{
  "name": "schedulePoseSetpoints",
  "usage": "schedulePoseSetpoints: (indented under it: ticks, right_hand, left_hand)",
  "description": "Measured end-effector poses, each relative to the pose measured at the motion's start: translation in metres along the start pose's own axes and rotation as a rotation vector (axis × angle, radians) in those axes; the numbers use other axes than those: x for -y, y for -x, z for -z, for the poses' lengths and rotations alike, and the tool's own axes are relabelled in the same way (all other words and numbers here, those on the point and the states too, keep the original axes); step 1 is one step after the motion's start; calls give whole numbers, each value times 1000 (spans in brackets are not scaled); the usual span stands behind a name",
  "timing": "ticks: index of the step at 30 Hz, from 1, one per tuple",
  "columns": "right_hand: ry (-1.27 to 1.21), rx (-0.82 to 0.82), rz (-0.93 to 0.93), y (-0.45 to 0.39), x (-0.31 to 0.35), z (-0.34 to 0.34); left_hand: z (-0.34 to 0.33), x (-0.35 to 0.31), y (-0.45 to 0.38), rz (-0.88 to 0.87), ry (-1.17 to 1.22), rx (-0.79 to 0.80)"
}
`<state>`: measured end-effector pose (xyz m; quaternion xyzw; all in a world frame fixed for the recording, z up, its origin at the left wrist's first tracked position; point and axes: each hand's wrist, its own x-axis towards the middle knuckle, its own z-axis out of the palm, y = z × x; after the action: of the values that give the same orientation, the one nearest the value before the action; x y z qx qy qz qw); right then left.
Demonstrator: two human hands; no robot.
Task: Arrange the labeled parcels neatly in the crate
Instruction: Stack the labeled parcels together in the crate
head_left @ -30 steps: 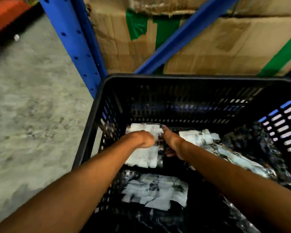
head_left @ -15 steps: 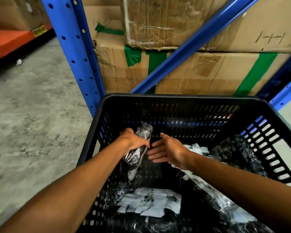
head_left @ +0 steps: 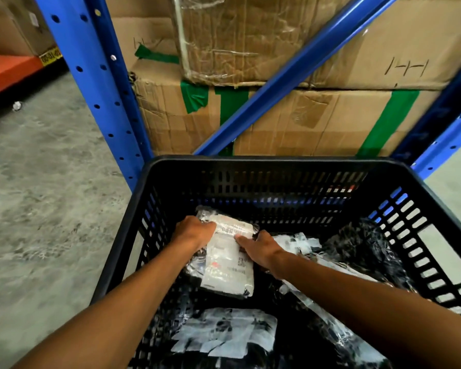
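Observation:
A black slotted plastic crate (head_left: 272, 162) fills the lower middle of the view. Inside it, at the back left, a black plastic-wrapped parcel with a white shipping label (head_left: 228, 265) lies label-up. My left hand (head_left: 193, 231) grips its top left corner. My right hand (head_left: 261, 249) rests flat on its right edge, fingers on the label. Another labeled parcel (head_left: 224, 334) lies at the front of the crate. More black wrapped parcels (head_left: 357, 251) are heaped along the right side, partly hidden by my right forearm.
Blue metal racking with an upright post (head_left: 96, 83) and a diagonal brace (head_left: 298, 70) stands just behind the crate. Stacked cardboard boxes (head_left: 317, 118) with green tape sit in the rack. Grey concrete floor (head_left: 43, 195) lies to the left, with an orange shelf (head_left: 6, 70) far left.
The parcel, held on edge by my left hand half a second ago, now lies flat with its label up. My right hand has come down from open beside it onto its right edge.

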<state>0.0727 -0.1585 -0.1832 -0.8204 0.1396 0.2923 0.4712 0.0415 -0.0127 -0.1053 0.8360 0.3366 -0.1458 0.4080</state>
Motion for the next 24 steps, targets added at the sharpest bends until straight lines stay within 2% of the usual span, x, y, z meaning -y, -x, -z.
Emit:
schedulePoseSetpoints:
  ticks: [3, 7, 12, 15, 17, 19, 21, 24]
  right_hand:
    - [57, 24, -10, -3, 0, -8]
    - [215, 114, -30, -4, 8, -14]
    - [376, 156, 36, -8, 11, -24]
    - [340, 129, 50, -6, 12, -23]
    - [397, 171, 60, 5, 18, -18]
    - [640, 256, 142, 20, 32, -6]
    - [880, 238, 231, 39, 55, 16]
    - [1130, 138, 237, 59, 74, 66]
  left_hand:
    - [-13, 14, -10, 50, -28, 61]
    - [-19, 26, -19, 70, -72, 60]
    - [-37, 50, -49, 45, -184, 115]
    - [-32, 44, -39, 24, -215, 114]
    - [-28, 39, -32, -11, -294, 85]
    - [-30, 30, -28, -93, -443, 25]
    - [-32, 11, -19, -235, -559, 12]
    - [-36, -24, 1, -435, -585, 235]
